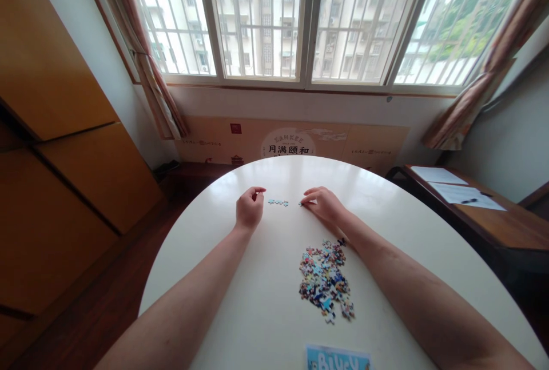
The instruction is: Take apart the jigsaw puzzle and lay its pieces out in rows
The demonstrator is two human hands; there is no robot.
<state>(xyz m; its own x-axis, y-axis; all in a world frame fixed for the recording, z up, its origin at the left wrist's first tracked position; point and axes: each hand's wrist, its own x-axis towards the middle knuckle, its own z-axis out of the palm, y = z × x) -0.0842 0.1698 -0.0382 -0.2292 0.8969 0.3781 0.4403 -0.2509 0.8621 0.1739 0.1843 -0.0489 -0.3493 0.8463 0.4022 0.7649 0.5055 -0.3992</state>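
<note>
A short joined strip of light-blue puzzle pieces (278, 202) lies flat on the white round table (257, 313), between my two hands. Just left of the strip, my left hand (250, 208) rests on the table, closed, its fingers curled inward; whatever they may hold is hidden. To the right of the strip, my right hand (324, 203) pinches a small light-blue puzzle piece (301, 204) at the tabletop, a little apart from the strip. Nearer to me, a heap of loose multicoloured puzzle pieces (325, 278) lies beside my right forearm.
A blue picture box or card (338, 358) with white lettering lies at the bottom edge. Off to the right, a wooden desk (514, 218) bears papers (465, 194). Behind the table are a printed panel (377, 138) and barred windows; wooden cabinets (68, 187) stand left.
</note>
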